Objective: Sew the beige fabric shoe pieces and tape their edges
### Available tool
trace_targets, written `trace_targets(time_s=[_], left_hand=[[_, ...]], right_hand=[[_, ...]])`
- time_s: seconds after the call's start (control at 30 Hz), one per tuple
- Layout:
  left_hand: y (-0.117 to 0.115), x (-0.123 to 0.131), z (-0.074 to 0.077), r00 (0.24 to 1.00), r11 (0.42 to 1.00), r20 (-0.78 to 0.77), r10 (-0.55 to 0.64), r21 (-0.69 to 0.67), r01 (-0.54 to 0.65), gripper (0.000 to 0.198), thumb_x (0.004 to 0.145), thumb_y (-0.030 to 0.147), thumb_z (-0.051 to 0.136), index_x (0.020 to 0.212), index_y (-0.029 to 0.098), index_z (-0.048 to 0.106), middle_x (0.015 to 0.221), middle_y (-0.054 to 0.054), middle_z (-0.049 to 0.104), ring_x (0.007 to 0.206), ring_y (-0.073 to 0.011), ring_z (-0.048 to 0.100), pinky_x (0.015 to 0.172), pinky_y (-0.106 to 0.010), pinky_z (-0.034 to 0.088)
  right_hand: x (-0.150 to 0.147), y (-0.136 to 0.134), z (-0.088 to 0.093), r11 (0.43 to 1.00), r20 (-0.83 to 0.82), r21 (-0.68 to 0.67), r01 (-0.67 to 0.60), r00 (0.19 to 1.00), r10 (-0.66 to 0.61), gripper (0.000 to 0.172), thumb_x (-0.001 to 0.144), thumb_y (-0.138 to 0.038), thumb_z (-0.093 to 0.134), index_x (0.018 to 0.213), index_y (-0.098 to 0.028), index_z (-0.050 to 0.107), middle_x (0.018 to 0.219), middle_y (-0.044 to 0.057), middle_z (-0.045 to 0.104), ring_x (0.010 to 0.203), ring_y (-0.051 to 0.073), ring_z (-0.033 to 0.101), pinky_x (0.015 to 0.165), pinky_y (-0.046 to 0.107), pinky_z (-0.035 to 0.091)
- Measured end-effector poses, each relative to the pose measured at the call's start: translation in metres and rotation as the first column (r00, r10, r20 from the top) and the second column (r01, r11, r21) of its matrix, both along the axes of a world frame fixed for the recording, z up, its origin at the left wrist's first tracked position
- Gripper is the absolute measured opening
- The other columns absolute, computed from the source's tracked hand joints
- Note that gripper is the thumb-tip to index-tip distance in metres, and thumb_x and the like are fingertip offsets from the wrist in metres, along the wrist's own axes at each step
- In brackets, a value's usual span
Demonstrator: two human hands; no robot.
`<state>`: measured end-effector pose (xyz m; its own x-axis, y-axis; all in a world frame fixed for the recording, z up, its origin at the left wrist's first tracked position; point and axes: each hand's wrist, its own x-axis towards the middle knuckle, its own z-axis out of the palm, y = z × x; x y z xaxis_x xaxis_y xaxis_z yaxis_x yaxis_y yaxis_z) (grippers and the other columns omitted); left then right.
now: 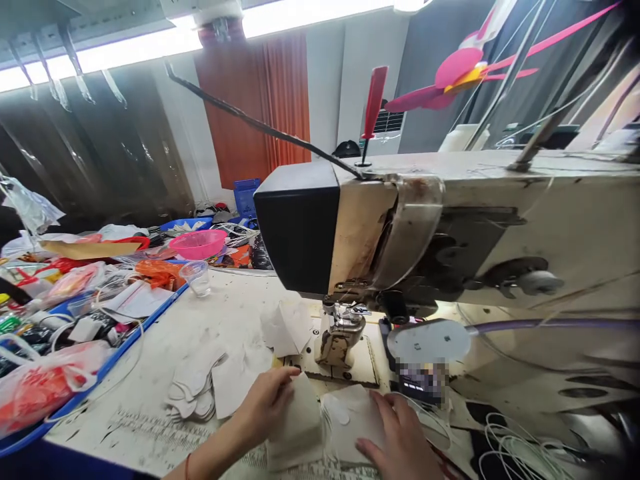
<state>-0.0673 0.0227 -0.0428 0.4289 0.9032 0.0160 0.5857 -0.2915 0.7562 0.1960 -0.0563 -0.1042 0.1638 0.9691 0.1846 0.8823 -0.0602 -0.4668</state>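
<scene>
I face a sewing machine whose presser foot stands above the needle plate. My left hand curls its fingers round the edge of a folded white fabric piece just in front of the foot. My right hand lies flat with fingers spread on another white fabric piece beside it. A stack of small white cut pieces sits left of my left hand. More white pieces lie behind, left of the foot.
A blue tray at the left holds plastic bags, wires and clutter. A clear plastic cup and a pink bowl stand farther back. A red screwdriver sticks up from the machine top. White cords coil at the lower right.
</scene>
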Motion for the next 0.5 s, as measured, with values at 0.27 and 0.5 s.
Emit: trace_targets(time_s=[0.27, 0.5], left_hand=[[-0.006, 0.033, 0.041, 0.967, 0.947, 0.243, 0.079, -0.322, 0.004, 0.014, 0.074, 0.027, 0.059, 0.079, 0.016, 0.067, 0.075, -0.003, 0.067, 0.072, -0.0181, 0.058, 0.063, -0.027, 0.042], [-0.035, 0.094, 0.028, 0.965, 0.978, 0.197, -0.176, 0.149, 0.148, 0.008, 0.07, 0.012, 0.066, 0.073, 0.02, 0.066, 0.086, -0.005, 0.069, 0.091, -0.0221, 0.056, 0.089, -0.037, 0.038]], right_hand=[[-0.003, 0.005, 0.009, 0.997, -0.162, 0.06, 0.037, 0.986, -0.027, 0.032, 0.053, -0.018, 0.062, 0.085, -0.022, 0.06, 0.092, 0.009, 0.061, 0.09, 0.03, 0.058, 0.084, 0.044, 0.046], [-0.003, -0.01, 0.053, 1.0, -0.586, 0.018, 0.012, 0.81, 0.001, 0.023, 0.08, -0.042, 0.049, 0.083, -0.023, 0.062, 0.077, 0.003, 0.071, 0.073, 0.019, 0.066, 0.068, 0.026, 0.052]])
